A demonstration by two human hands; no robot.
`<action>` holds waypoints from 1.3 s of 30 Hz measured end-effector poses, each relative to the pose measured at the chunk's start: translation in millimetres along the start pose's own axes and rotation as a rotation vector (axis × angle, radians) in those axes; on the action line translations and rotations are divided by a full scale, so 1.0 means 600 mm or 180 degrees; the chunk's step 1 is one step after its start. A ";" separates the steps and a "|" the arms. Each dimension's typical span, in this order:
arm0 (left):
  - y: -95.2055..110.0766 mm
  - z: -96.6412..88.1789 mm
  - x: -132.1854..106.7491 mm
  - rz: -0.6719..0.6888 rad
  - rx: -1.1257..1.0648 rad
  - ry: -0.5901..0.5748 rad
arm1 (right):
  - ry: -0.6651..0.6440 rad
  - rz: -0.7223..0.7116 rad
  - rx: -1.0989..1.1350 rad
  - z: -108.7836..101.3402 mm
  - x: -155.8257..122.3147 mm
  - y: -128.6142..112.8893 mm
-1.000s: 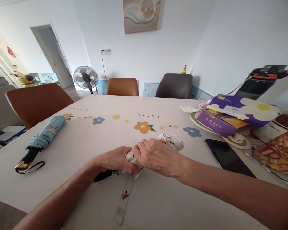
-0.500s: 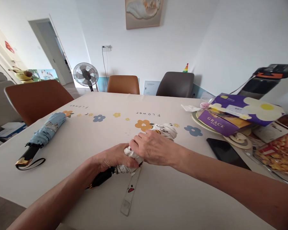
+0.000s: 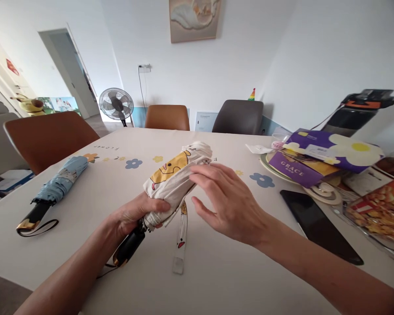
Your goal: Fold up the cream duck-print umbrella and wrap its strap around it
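A folded white umbrella (image 3: 174, 177) with a yellow cartoon print is raised off the table, tilted up and away from me. My left hand (image 3: 134, 214) grips it near the black handle (image 3: 128, 247). Its closing strap (image 3: 181, 234) hangs down loose to the tablecloth. My right hand (image 3: 228, 201) is beside the canopy with fingers spread, fingertips at the cloth, holding nothing. A second umbrella, light blue (image 3: 55, 188), lies folded at the table's left edge.
The table has a cream flower-print cloth (image 3: 216, 271). At the right are a black phone (image 3: 318, 225), a purple box (image 3: 315, 157) on plates, and a snack tray (image 3: 381, 210). Brown chairs (image 3: 46, 138) stand around, and a fan (image 3: 116, 105) behind.
The white umbrella was pressed on the table under both hands; now my left hand has lifted it and tilted it up. My right hand has let go and opened.
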State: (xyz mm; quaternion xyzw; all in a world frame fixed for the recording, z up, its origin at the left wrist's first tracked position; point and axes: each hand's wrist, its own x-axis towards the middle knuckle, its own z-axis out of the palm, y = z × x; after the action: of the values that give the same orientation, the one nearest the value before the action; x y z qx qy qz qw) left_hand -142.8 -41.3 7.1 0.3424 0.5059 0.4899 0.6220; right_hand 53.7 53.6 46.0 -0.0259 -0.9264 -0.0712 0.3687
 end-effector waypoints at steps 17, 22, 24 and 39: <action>-0.010 0.008 0.007 -0.0169 -0.0466 -0.0077 | -0.0980 0.3635 0.4794 0.089 -0.054 -0.019; -0.013 -0.002 0.010 -0.0139 -0.0759 -0.0209 | -0.1245 0.3750 0.5150 0.076 -0.050 0.000; -0.011 -0.006 0.009 -0.0088 -0.0876 -0.0218 | -0.1448 0.3635 0.5108 0.064 -0.049 0.015; -0.003 -0.013 0.014 0.0052 -0.0665 0.0464 | -0.2244 0.3491 0.4507 -0.047 -0.031 0.057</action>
State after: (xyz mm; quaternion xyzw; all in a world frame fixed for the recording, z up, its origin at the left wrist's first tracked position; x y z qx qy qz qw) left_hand -149.8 -34.7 0.8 0.2432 0.4931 0.5686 0.6118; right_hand 90.0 83.4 57.1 -0.2469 -0.6712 0.6987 -0.0188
